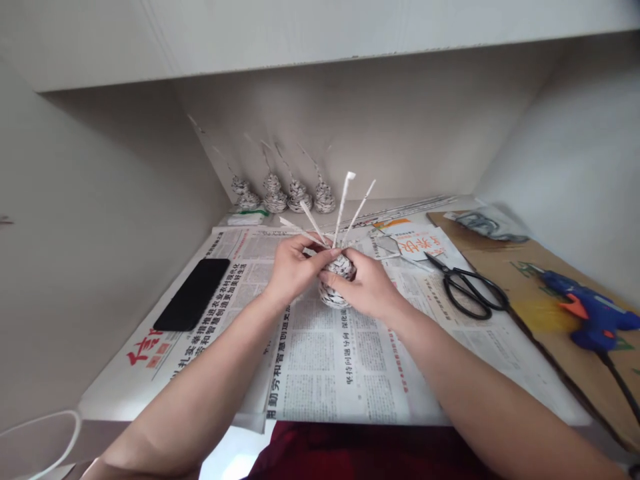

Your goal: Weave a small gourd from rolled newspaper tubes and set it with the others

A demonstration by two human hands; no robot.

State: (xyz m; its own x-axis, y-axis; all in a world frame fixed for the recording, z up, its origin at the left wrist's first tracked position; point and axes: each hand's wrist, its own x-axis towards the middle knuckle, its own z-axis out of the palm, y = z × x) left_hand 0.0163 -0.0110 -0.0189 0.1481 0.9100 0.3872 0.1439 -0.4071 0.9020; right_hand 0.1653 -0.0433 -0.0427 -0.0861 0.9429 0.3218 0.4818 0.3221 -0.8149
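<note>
Between my two hands is a small woven paper gourd (336,293), black-and-white like newsprint, with several pale paper strips (343,210) fanning up from its top. My left hand (299,265) grips the gourd's upper left side, thumb across the top at the base of the strips. On the right, my right hand (370,283) wraps round the body with its thumb across the front. Fingers behind the gourd are hidden. Beneath lies spread newspaper (320,360).
Several finished-looking woven gourds (299,193) stand along the back wall. A black phone (193,295) lies at left. To the right are black scissors (470,290), a blue glue gun (595,310) on cardboard (545,333), and a plastic bag (493,223). Thin paper rods (415,208) lie behind. A shelf (320,33) overhangs.
</note>
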